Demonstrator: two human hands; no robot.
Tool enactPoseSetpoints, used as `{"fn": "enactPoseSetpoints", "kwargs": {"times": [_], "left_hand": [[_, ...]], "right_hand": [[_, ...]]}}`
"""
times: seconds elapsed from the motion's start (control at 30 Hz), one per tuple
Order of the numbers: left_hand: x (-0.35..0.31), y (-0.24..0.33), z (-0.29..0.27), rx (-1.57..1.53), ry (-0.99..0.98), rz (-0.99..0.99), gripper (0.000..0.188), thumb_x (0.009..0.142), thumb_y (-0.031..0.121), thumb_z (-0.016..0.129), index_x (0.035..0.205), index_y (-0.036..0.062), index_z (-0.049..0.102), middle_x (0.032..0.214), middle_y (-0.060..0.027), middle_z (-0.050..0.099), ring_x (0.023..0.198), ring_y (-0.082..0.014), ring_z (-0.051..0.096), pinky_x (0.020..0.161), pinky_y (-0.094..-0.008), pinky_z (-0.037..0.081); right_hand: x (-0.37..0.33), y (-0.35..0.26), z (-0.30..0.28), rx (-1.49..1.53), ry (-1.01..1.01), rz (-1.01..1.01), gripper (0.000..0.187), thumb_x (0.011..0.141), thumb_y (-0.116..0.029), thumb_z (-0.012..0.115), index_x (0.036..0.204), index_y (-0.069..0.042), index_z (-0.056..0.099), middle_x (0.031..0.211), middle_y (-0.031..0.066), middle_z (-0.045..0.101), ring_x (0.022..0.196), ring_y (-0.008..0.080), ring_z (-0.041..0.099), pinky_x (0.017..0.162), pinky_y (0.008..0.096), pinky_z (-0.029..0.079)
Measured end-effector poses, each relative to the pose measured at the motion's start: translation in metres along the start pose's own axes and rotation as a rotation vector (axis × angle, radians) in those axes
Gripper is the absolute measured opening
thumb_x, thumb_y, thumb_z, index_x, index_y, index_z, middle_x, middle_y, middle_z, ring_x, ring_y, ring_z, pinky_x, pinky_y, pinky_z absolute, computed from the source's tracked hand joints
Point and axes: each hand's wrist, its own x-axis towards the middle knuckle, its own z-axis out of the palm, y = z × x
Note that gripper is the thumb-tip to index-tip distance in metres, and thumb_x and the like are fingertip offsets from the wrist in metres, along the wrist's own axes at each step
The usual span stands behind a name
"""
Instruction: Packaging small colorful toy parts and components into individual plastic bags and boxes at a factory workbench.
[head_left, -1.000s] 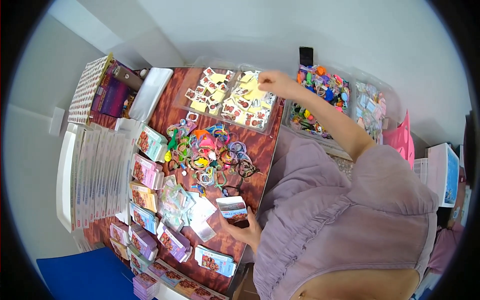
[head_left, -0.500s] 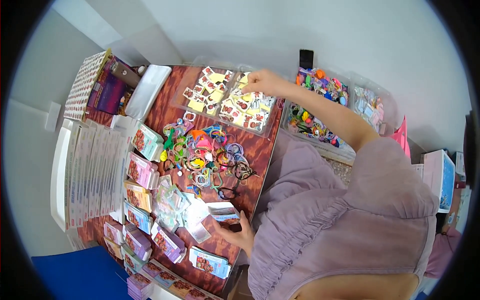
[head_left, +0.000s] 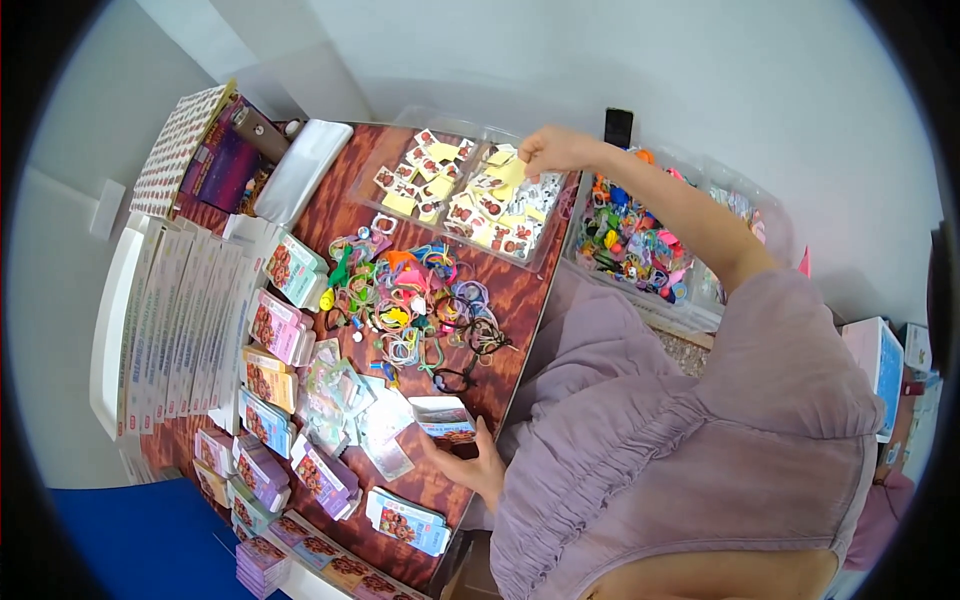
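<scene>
My left hand (head_left: 474,462) grips a small open carton (head_left: 442,418) near the table's edge, thumb and fingers on its sides. My right hand (head_left: 555,152) reaches over a clear plastic tray (head_left: 535,262) of small picture cards and yellow slips. Its fingers are pinched at a yellow slip (head_left: 512,170), which appears to be between the fingertips. Beside the carton lie clear plastic packets (head_left: 385,425). A heap of colourful hair ties (head_left: 410,300) spreads across the middle of the table.
Folded cartons in several colours, such as a pink one (head_left: 280,328) and a light blue one (head_left: 408,522), line the table. Thin flat boxes (head_left: 185,320) stand in a row. A bin of small colourful trinkets (head_left: 635,235) and a phone (head_left: 619,127) are beyond my right arm.
My right hand has shifted slightly to the right over the tray, with a yellow slip now at its fingertips. My left hand still holds the carton. The whole view has shifted a little.
</scene>
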Motion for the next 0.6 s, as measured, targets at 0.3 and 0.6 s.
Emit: {"fn": "enactPoseSetpoints", "kwargs": {"times": [0.3, 0.6], "left_hand": [[-0.001, -0.005, 0.0, 0.028, -0.007, 0.007, 0.087, 0.072, 0.011, 0.086, 0.142, -0.0066, 0.037, 0.136, -0.0232, 0.048, 0.125, -0.0343, 0.049, 0.105, -0.0441, 0.038], [-0.002, -0.004, -0.004, -0.01, -0.007, 0.004, 0.087, 0.072, 0.01, 0.086, 0.141, -0.0069, 0.038, 0.135, -0.0233, 0.049, 0.124, -0.0335, 0.05, 0.105, -0.0436, 0.039]], "right_hand": [[0.021, 0.007, 0.029, -0.251, 0.052, -0.276, 0.014, 0.079, -0.018, 0.072, 0.081, -0.005, 0.07, 0.076, 0.004, 0.068, 0.066, 0.0122, 0.059, 0.06, 0.0316, 0.044], [0.004, 0.011, 0.037, -0.596, 0.123, -0.215, 0.022, 0.061, -0.018, 0.074, 0.074, -0.007, 0.059, 0.065, 0.0084, 0.059, 0.06, 0.0262, 0.058, 0.054, 0.0407, 0.043]]}}
